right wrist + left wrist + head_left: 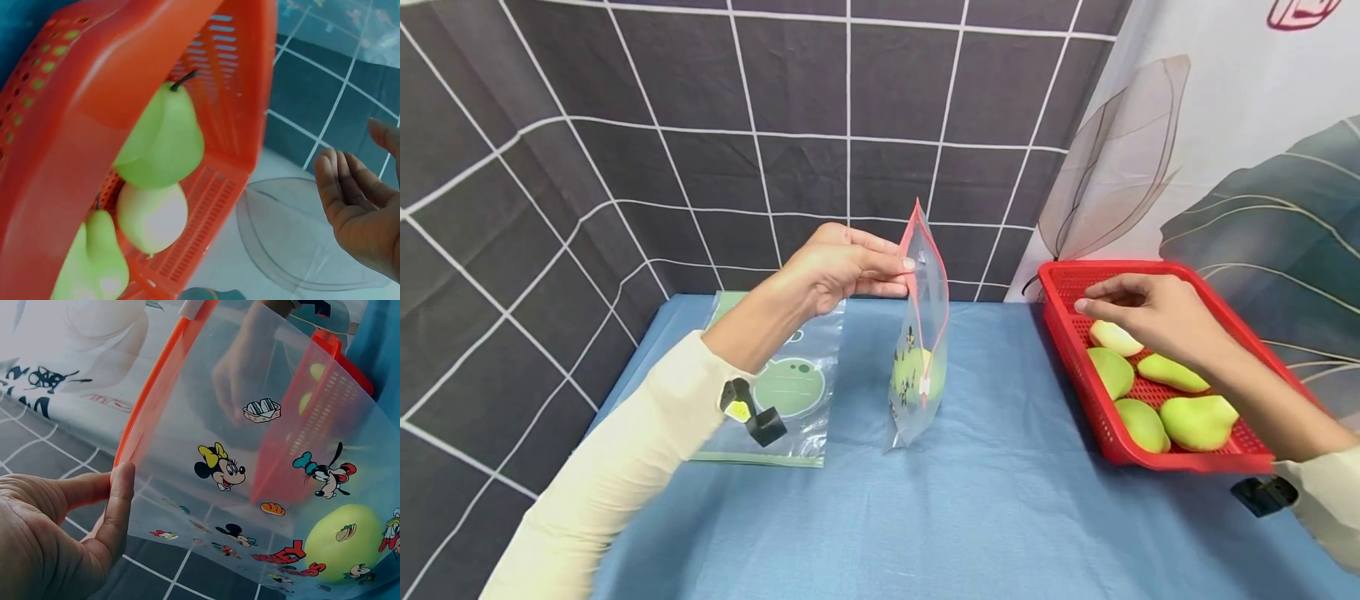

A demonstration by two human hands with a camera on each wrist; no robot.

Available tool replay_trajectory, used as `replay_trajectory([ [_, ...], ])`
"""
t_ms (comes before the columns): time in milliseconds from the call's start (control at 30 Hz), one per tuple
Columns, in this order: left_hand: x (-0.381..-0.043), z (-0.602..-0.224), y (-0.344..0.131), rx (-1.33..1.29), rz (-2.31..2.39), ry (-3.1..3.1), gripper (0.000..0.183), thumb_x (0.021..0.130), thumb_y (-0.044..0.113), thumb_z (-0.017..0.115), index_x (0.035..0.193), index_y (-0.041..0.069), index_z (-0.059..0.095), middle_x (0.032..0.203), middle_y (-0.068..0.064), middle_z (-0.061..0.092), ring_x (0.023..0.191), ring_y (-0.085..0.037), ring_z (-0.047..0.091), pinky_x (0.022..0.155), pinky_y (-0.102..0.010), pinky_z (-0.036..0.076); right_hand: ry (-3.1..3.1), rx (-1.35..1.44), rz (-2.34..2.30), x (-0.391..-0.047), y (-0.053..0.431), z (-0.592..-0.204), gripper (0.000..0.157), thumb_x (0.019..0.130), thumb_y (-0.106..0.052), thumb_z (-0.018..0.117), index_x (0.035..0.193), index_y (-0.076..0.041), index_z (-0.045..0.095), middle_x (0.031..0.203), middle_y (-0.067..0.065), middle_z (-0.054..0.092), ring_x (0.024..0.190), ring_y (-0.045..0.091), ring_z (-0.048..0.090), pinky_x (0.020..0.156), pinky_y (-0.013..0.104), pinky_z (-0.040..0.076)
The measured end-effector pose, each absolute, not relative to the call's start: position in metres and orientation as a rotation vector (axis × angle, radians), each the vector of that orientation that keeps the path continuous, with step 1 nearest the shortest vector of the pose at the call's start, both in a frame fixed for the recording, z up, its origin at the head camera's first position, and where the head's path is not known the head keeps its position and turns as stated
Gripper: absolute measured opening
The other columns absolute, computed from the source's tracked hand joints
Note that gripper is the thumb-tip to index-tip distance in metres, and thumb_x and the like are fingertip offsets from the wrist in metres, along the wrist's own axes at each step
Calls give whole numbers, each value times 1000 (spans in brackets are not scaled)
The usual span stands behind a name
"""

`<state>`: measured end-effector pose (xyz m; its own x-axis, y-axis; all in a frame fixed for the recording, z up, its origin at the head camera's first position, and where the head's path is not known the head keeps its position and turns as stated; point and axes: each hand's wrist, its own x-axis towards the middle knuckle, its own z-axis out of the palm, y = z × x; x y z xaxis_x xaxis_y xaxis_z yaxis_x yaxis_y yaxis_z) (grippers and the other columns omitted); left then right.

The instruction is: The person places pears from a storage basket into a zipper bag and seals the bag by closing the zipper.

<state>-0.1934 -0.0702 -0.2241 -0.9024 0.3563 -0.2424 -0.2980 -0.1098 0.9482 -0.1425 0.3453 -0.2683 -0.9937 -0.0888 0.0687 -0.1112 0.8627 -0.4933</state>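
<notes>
My left hand (850,271) pinches the red-edged top of a clear zip bag (931,292) between thumb and fingers. The bag hangs upright over the blue cloth, its mouth parted, with cartoon figures printed on its side. Low inside it sits a pale green fruit (340,544), seen through the plastic. Over the far part of a red basket (1075,375) is my right hand (1157,312), fingers loosely bent and holding nothing. Several green pears (1198,423) lie in the basket below that hand.
A flat clear bag with a green fruit print (790,387) lies on the blue cloth (880,533), partly under the left forearm. Behind stands a dark grid-patterned curtain (790,83), with a white leaf-printed sheet (1240,100) at the right.
</notes>
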Motion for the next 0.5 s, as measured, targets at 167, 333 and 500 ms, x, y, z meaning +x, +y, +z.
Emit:
replay_trajectory([
  [167, -191, -225, -70, 76, 2063, 1752, 27, 93, -17, 80, 120, -15, 78, 84, -14, 83, 72, -22, 84, 85, -42, 74, -3047, 180, 762, -141, 357, -273, 55, 103, -39, 81, 140, 1, 74, 122, 20, 82, 85, -2, 64, 65, 22, 60],
  [333, -189, -227, -70, 74, 2047, 1823, 25, 88, -16, 84, 113, -12, 80, 88, -16, 85, 72, -22, 84, 83, -41, 75, -3120, 194, 711, -139, 366, -278, 50, 102, -35, 82, 136, 2, 76, 113, 14, 83, 85, 8, 69, 64, 23, 61],
  [500, -186, -225, -70, 71, 1998, 1879, 25, 89, -13, 84, 114, -9, 79, 88, -16, 84, 67, -20, 81, 73, -38, 74, -3142, 179, 645, -136, 375, -280, 49, 100, -34, 85, 132, 3, 77, 109, 13, 83, 91, 20, 72, 65, 21, 58],
])
